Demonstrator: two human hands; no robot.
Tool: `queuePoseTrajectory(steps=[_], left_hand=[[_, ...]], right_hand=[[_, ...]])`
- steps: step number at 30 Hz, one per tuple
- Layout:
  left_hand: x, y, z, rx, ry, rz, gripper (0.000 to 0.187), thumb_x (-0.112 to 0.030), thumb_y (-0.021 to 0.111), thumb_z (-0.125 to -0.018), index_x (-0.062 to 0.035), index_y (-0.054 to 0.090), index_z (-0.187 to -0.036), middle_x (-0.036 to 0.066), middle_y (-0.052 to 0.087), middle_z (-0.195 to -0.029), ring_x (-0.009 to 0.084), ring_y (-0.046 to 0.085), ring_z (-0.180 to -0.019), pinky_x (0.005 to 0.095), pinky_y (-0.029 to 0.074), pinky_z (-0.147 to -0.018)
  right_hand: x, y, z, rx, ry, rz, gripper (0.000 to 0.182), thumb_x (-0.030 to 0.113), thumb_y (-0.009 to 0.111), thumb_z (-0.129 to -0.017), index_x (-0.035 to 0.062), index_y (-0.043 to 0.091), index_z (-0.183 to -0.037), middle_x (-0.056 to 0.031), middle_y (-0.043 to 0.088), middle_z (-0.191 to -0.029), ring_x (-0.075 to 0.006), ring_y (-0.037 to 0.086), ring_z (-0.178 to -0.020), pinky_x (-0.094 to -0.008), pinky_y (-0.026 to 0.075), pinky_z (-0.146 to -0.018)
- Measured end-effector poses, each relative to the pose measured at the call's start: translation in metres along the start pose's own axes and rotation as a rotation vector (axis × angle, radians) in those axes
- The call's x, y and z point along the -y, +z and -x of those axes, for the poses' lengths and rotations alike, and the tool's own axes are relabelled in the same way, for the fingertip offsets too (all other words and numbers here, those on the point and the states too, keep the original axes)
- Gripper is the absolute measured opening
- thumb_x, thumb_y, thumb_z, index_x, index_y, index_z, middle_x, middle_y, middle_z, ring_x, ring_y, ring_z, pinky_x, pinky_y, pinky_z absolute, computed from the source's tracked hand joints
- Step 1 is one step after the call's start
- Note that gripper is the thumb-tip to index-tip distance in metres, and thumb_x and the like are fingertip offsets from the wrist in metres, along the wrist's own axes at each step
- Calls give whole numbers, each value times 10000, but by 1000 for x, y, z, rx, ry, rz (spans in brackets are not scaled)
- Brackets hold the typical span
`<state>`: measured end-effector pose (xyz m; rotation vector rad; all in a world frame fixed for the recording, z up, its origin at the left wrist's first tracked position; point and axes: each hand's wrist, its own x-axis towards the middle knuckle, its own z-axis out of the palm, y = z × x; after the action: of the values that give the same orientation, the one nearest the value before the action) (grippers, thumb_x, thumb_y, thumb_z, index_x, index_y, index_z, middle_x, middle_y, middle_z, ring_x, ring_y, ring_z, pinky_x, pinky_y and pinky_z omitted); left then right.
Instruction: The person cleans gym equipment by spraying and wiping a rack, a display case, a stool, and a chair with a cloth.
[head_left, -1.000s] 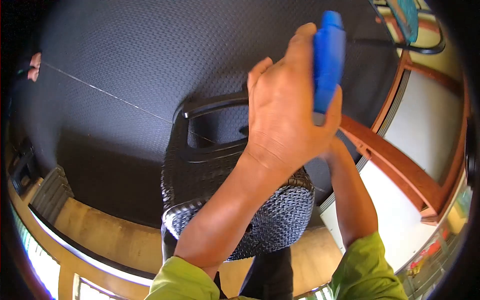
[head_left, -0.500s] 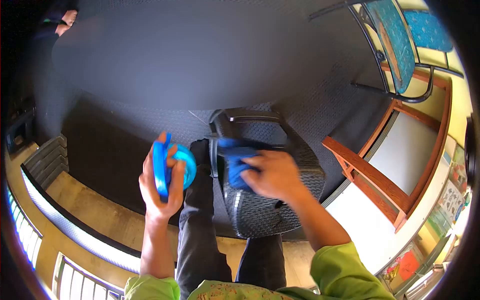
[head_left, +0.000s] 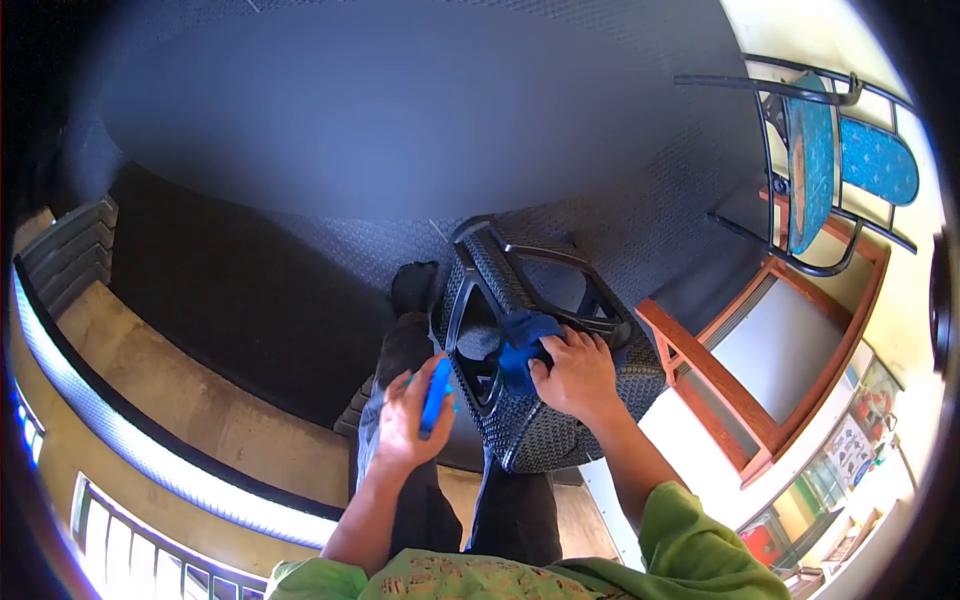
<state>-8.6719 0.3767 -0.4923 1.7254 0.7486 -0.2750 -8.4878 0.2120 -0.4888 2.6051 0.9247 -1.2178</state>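
A black woven-pattern basket [head_left: 540,435] with open window-like gaps in its upper frame stands in front of my legs. My right hand [head_left: 580,375] presses a dark blue cloth [head_left: 526,350] against the basket's upper frame, fingers bent over the cloth. To the left of the basket, my left hand [head_left: 408,415] grips a bright blue object [head_left: 436,398], seen nearly edge-on. Something grey shows through the basket's left gap.
A chair with a worn blue seat [head_left: 812,165] stands at the upper right, beside a brown wooden frame [head_left: 715,400]. Dark matting covers the floor [head_left: 230,300]. A railing [head_left: 150,550] runs at the lower left. A large blur hides the upper middle.
My left hand has moved right, closer to the basket, and its blue object has turned edge-on. The cloth under my right hand has shifted right and lower. The camera view has shifted too.
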Motion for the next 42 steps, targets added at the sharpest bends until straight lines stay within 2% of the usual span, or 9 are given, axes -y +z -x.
queuePoseTrajectory(steps=[3, 10, 13, 16, 19, 24, 29, 34, 42], left_hand=[[16, 39, -16, -95, 34, 9, 555, -160, 615, -810, -60, 471, -1337, 103, 668, -848, 285, 672, -809, 463, 416, -979], [76, 80, -46, -171, -71, 148, 560, -149, 610, -808, -39, 458, -1336, 111, 669, -865, 295, 672, -813, 472, 397, -991], [91, 83, -50, -172, -59, 17, 598, -145, 628, -780, -48, 452, -1344, 136, 663, -857, 326, 661, -809, 482, 380, -1002], [83, 73, -60, -8, -131, -2, 550, -125, 601, -809, -16, 464, -1330, 132, 659, -944, 290, 658, -848, 470, 376, -1002], [73, 79, -68, -34, -32, -23, 623, -124, 635, -760, -33, 455, -1349, 150, 664, -1008, 306, 656, -886, 476, 358, -1021], [54, 92, -83, 59, 43, 19, 655, -252, 725, -746, -22, 505, -1318, 142, 678, -954, 301, 665, -883, 477, 360, -1017], [45, 100, -92, 113, 20, -2, 640, -333, 738, -767, -18, 541, -1289, 137, 685, -893, 276, 674, -839, 448, 377, -996], [39, 103, -97, 141, 14, 17, 664, -406, 717, -776, -1, 556, -1277, 138, 692, -876, 269, 679, -865, 453, 379, -998], [35, 105, -102, 226, 26, -24, 982, -662, 769, -601, -6, 549, -1298, 147, 691, -856, 287, 682, -884, 481, 370, -1007]], right_hand=[[12, 14, -43, 273, 16, 67, 538, 328, 595, -826, 109, 555, -1315, -243, 480, -1358, -349, 502, -1231, -492, 351, -1058], [8, 126, -214, 718, -36, 246, 504, 213, 494, -847, 51, 550, -1322, -305, 191, -1528, -481, 275, -1378, -509, 302, -1107], [-1, 169, -261, 591, -88, 204, 481, 213, 516, -839, 47, 578, -1286, -256, 309, -1501, -398, 368, -1355, -463, 341, -1095], [3, 166, -289, 632, -139, 134, 362, 243, 541, -826, 120, 678, -1138, -140, 618, -1250, -314, 589, -1151, -430, 456, -987], [-15, 138, -293, 309, -188, 40, 366, 271, 545, -825, 171, 674, -1152, -152, 632, -1197, -344, 590, -1121, -462, 452, -972], [-158, 184, -269, 271, -94, -411, 474, 372, 353, -939, 126, 590, -1267, -158, 580, -1300, -353, 528, -1211, -397, 390, -1050], [-182, 179, -285, 496, 558, -125, 589, 426, 301, -954, 25, 523, -1325, -213, 536, -1340, -354, 484, -1277, -405, 353, -1073], [-53, 144, -271, 482, 2, -114, 694, 644, 364, -897, 218, 420, -1441, -159, 320, -1528, -332, 286, -1419, -544, 240, -1123], [-202, 164, -237, 200, 44, -454, 492, 444, 428, -953, 109, 575, -1282, -178, 599, -1259, -339, 551, -1187, -396, 421, -1018]])
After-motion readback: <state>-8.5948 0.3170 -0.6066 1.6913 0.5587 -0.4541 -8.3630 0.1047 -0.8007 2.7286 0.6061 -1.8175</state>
